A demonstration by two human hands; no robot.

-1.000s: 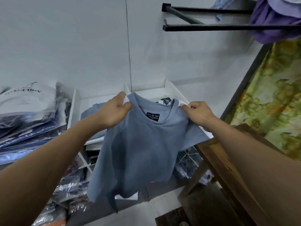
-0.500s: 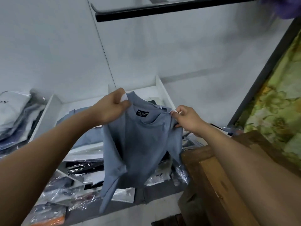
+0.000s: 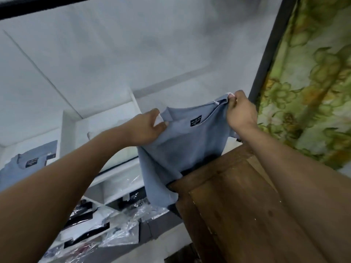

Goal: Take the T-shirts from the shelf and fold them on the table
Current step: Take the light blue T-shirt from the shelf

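A white wall (image 3: 133,54) is seen behind everything, with a green floral curtain (image 3: 313,82) hung at the right. A dark wooden bench (image 3: 247,215) is seen at lower right, its near corner reaching under the hanging cloth. White shelf (image 3: 117,175) compartments are set at the left; plastic-wrapped packets (image 3: 117,232) are piled on the lower levels. A blue-grey T-shirt (image 3: 182,149) is held up in the air between shelf and bench, its lower part draped against the bench edge, a dark label (image 3: 195,122) shown inside the collar. A second blue-grey T-shirt (image 3: 24,168) is left lying in a shelf compartment at far left. The left shoulder of the held shirt is pinched by the left hand (image 3: 146,128), thumb over curled fingers. The right shoulder is gripped by the right hand (image 3: 240,111), raised higher, with fingers clenched on the fabric.
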